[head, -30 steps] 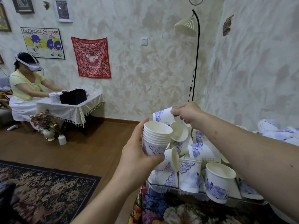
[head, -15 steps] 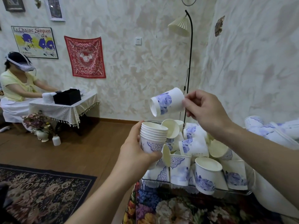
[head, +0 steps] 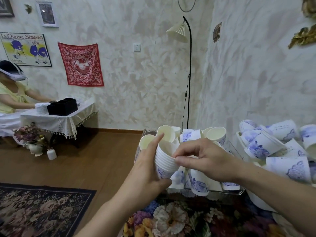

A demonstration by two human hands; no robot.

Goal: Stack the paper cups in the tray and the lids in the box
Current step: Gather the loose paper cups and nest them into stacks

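Left hand [head: 147, 170] wraps around a nested stack of paper cups [head: 166, 159], white with blue floral print, holding it tilted above the near left corner of a clear tray [head: 212, 191]. Right hand [head: 203, 161] pinches the stack's top rim between thumb and forefinger. Loose cups [head: 199, 183] lie jumbled in the tray, more heaped in a white bin [head: 261, 202] to its right. Both sit on a floral tablecloth [head: 172, 219].

Left hand [head: 145, 170] and right hand [head: 207, 162] bare (forearms unsleeved too)
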